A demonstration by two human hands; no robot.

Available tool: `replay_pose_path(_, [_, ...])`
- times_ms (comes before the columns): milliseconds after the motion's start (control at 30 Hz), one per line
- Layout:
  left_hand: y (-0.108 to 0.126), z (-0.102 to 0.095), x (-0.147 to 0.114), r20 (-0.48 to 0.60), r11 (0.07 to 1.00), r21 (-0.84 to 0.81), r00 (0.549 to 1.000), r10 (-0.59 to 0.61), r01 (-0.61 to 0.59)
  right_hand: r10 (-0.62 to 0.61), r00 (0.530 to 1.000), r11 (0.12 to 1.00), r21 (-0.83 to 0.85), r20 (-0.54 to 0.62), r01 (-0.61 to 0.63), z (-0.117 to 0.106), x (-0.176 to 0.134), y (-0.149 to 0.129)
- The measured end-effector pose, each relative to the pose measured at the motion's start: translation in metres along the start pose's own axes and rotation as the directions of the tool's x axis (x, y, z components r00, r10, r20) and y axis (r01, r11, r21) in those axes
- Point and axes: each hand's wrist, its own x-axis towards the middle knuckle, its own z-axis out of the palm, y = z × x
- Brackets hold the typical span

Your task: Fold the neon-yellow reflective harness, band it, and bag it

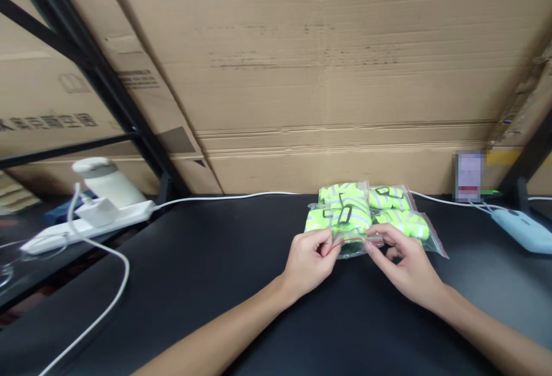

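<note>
Pinched at its red zip edge by left hand [308, 261] and right hand [405, 267]: clear bag [357, 221] of neon straps on black desk [207, 267]. Likely light, soft, slippery; best gripped along seal.

You are handling a clear zip bag [345, 218] with a red seal line along its near edge. It lies flat on the black table [215, 284], packed with folded neon-yellow reflective bands that carry grey stripes and black buckles. The seal edge faces you at 6 o'clock. A second bag of the same kind [401, 215] lies touching it at 3 o'clock, partly under it, also flat, its near corner pointing toward 4 o'clock.
</note>
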Motion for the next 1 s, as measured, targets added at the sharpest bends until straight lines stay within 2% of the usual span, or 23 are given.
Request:
replay_pose_path(200, [0.003,-0.008,-0.003,0.106,0.995,-0.092,0.994,0.04,-0.03,-0.231,0.973,0.951,-0.217,-0.015,0.223,-0.009,0.004,0.005])
replay_pose_path(267, [0.002,-0.01,-0.004,0.109,0.993,-0.114,0.992,0.056,-0.043,-0.337,0.941,0.917,-0.243,-0.041,0.318,-0.017,0.008,0.005])
replay_pose_path(367, [0.001,-0.013,-0.002,0.051,0.99,-0.094,0.993,0.108,-0.103,-0.465,0.885,0.862,-0.242,-0.033,0.444,-0.029,0.015,0.005])
replay_pose_path(467, [0.0,-0.014,0.002,0.04,0.982,-0.077,0.984,0.176,-0.173,-0.504,0.863,0.835,-0.246,0.013,0.492,-0.038,0.02,0.007])
replay_pose_path(667, [-0.002,-0.022,0.006,0.14,0.968,-0.088,0.959,0.245,-0.234,-0.528,0.844,0.78,-0.337,0.098,0.527,-0.044,0.021,0.011])
replay_pose_path(800, [-0.005,-0.029,0.008,0.227,0.911,0.055,0.894,0.387,-0.408,-0.557,0.828,0.745,-0.403,0.065,0.532,-0.048,0.021,0.012])
replay_pose_path(900, [-0.008,-0.032,0.008,0.204,0.799,0.233,0.832,0.517,-0.554,-0.545,0.835,0.76,-0.38,0.068,0.527,-0.05,0.021,0.012])
replay_pose_path(1000, [-0.009,-0.033,0.007,0.197,0.711,0.29,0.767,0.611,-0.641,-0.539,0.839,0.767,-0.366,0.078,0.527,-0.052,0.021,0.01])
